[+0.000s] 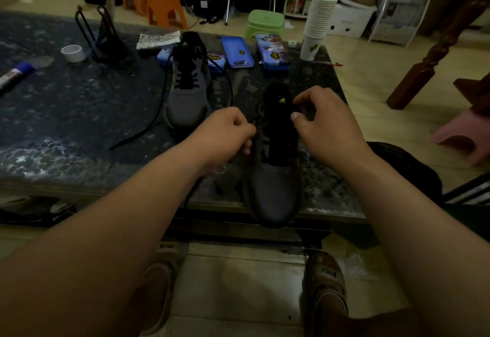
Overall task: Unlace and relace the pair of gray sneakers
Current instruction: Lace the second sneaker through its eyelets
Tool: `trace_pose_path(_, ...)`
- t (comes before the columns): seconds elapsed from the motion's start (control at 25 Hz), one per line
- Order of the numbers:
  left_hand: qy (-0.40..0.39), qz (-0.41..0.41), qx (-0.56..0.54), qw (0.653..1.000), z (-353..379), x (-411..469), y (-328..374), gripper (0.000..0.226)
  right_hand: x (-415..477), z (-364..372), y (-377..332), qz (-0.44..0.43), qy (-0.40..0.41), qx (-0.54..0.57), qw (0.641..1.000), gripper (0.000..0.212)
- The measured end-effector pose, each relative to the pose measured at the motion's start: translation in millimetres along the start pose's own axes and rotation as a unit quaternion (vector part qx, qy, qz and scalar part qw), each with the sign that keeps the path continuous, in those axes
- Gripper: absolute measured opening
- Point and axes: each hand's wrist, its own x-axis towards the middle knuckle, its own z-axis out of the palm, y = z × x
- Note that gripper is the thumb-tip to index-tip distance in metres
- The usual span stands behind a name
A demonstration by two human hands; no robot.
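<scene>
head view, from the left: a gray mesh sneaker with loose black lace point(188, 92) stands far back on the dark speckled stone table point(79, 114). nearer the front edge, the left hand point(228, 130) pinches a thin black lace end point(254, 119) beside a second gray sneaker with black tongue point(274, 180), whose toe overhangs the edge. the right hand point(320, 122), fingers curled, pinches that shoe's right eyelet edge.
</scene>
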Motion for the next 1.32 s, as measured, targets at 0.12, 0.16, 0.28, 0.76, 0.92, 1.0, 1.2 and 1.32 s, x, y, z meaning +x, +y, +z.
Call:
trace_pose_path(0.12,0.006,0.022,0.013,1.0,-5,-3,-3,0.007,-14,2,-22,0.036,-0.017,0.086,0.996,0.007)
trace_pose_path(0.16,0.005,0.041,0.09,0.995,-1,-5,-6,0.014,-18,5,-28,0.075,-0.053,0.131,0.987,0.01)
trace_pose_path(0.28,0.013,0.07,0.161,0.984,12,-3,-12,0.018,-27,9,-36,0.167,-0.107,0.199,0.96,0.015)
trace_pose_path(0.76,-0.024,-0.068,-0.291,0.954,-9,-25,17,0.032,-56,38,-68,0.257,-0.227,0.476,0.81,0.017)
trace_pose_path(0.92,-0.032,-0.107,-0.436,0.893,-8,-27,22,0.029,-68,38,-66,0.264,-0.283,0.476,0.79,0.022)
trace_pose_path(1.0,-0.032,-0.125,-0.466,0.875,-7,-24,22,0.027,-72,37,-66,0.248,-0.283,0.46,0.804,0.027)
trace_pose_path(1.2,0.089,0.164,0.223,0.957,-20,-25,7,0.04,-59,26,-56,0.164,-0.179,0.335,0.91,0.019)
trace_pose_path(1.32,-0.039,0.201,0.179,0.962,-5,-42,15,0.04,-54,21,-55,0.143,-0.172,0.356,0.907,0.019)
